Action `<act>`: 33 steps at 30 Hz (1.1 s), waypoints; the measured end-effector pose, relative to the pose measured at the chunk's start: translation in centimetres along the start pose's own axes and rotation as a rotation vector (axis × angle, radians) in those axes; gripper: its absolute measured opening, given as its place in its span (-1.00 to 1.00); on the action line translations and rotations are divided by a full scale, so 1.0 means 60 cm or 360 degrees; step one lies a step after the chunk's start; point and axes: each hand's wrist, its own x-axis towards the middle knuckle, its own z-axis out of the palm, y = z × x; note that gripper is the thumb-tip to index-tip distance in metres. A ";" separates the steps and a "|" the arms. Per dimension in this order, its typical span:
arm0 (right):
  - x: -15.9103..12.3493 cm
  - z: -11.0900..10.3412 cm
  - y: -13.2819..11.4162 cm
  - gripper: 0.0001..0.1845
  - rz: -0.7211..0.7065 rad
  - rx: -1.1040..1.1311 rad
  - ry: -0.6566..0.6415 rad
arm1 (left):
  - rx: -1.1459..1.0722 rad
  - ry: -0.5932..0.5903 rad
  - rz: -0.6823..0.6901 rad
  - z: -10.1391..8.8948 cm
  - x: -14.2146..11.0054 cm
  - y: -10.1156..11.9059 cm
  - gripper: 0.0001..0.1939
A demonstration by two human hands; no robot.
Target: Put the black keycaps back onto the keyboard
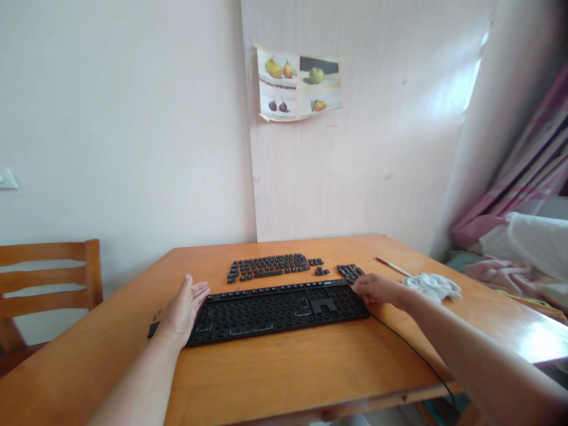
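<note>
A black keyboard with its keycaps off lies across the table, bare key sockets showing. My left hand is at its left end, palm turned toward the keyboard and fingers stretched out, holding nothing. At the top right corner, my right hand has its fingers bent and pressed together beside the keyboard's edge; what is between the fingertips is hidden. Behind the keyboard lie loose black keycaps, set out in rows. A smaller group of number-pad keycaps lies just beyond my right hand, partly covered by it.
A white crumpled cloth and a thin white stick lie on the table at right. The keyboard's cable runs over the front edge. A dark object sits left of my left hand. A wooden chair stands at left.
</note>
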 end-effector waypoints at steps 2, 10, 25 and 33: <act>0.001 0.002 0.001 -0.53 0.0006 0.0024 0.0010 | -0.0024 -0.0006 0.0000 -0.001 0.000 0.000 -0.45; 0.010 0.010 0.010 -0.44 -0.0005 0.0026 0.0069 | -0.0119 -0.0016 0.0014 0.001 -0.002 -0.006 -0.33; 0.004 0.031 0.025 -0.42 -0.0033 0.0048 0.0375 | -0.0195 0.0090 0.0120 0.005 0.001 -0.009 -0.20; 0.009 0.029 0.038 -0.43 -0.0123 -0.0074 0.0433 | -0.0112 0.0106 0.0049 0.006 0.010 -0.013 -0.20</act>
